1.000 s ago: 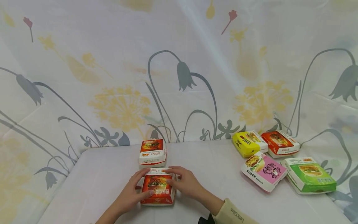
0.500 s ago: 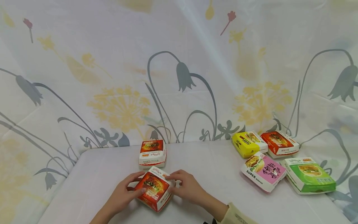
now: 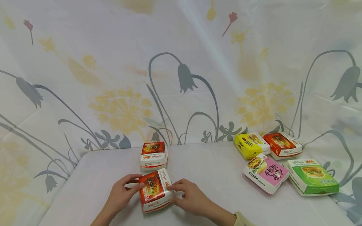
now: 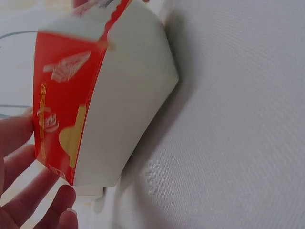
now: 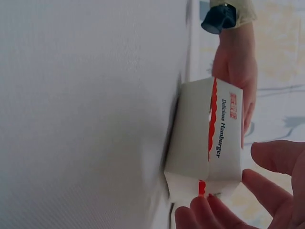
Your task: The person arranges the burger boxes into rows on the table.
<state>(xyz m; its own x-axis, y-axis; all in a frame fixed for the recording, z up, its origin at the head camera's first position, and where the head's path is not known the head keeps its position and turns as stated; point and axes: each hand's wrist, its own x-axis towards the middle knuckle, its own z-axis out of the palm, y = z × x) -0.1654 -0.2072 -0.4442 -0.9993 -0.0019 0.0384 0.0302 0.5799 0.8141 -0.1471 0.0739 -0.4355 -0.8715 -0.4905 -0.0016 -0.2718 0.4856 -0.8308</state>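
In the head view a red and white hamburger box (image 3: 152,188) lies turned at an angle on the white table, between the two hands. My left hand (image 3: 120,191) holds its left side, thumb at the top edge. Curled fingers of my right hand (image 3: 188,194) are at the right side, with the index over the top rim. The left wrist view shows the red flap of the box (image 4: 66,95) against the fingers. A white side lettered "Delicious Hamburger" on the box (image 5: 224,129) shows in the right wrist view.
Behind it stands another red and white burger box (image 3: 154,156). At the right sit a yellow box (image 3: 251,145), a red box (image 3: 282,145), a pink "Super Burger" box (image 3: 266,173) and a green box (image 3: 312,176). A flower-patterned curtain (image 3: 181,78) hangs behind the table.
The hamburger box has been turned clockwise between the hands, so its white lettered side now faces the person. Both hands have shifted a little with it; the other boxes have stayed put.
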